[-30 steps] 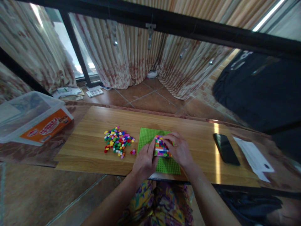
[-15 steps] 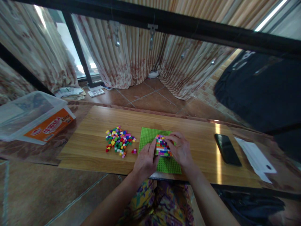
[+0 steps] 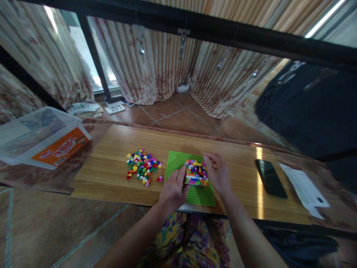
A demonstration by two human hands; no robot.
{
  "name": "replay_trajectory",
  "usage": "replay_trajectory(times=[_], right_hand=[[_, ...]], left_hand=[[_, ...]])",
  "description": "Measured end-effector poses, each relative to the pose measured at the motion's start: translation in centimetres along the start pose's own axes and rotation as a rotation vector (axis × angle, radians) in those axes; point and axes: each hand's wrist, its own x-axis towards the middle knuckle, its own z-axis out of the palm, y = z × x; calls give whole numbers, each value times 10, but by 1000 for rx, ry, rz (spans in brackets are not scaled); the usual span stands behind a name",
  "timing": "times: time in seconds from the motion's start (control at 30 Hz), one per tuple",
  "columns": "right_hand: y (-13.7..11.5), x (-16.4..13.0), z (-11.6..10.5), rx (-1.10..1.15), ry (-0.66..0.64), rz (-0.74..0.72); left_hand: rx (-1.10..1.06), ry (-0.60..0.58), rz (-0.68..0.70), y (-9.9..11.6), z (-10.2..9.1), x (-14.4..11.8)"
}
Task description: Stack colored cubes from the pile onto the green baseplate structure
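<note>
A green baseplate (image 3: 177, 163) lies on the wooden table (image 3: 111, 175) in front of me. On it stands a block of small multicoloured bricks (image 3: 196, 173). My left hand (image 3: 174, 188) rests on the plate with its fingers against the block's left side. My right hand (image 3: 219, 175) is against the block's right side, fingers curled at its upper corner. Whether either hand grips the block or only touches it is unclear. A loose pile of small coloured bricks (image 3: 142, 167) lies to the left of the plate, apart from both hands.
A black phone (image 3: 270, 178) and a white paper (image 3: 305, 190) lie on the table's right. A clear plastic bin with an orange label (image 3: 41, 137) stands at the left. Curtains and tiled floor are beyond the table; dark fabric hangs at the right.
My right hand has slid off the top of the brick block to its right side, uncovering more of it. My left hand has barely moved.
</note>
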Motion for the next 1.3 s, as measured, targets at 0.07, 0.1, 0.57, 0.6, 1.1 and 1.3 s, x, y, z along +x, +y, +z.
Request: replay_trajectory(times=[0.07,0.1,0.57,0.6,1.1,1.3], right_hand=[[-1,5,4,26,-46,58],[-1,7,6,31,-72,74],[-1,5,18,48,-267,149],[-1,5,18,50,-268,160],[0,4,22,116,-251,188],[2,2,26,98,-236,139]], left_hand=[[11,-1,0,-1,1,0],[18,-2,0,-1,1,0],[24,-5,23,0,1,0],[21,-6,21,0,1,0],[21,-14,14,-1,1,0],[33,-10,10,0,1,0]])
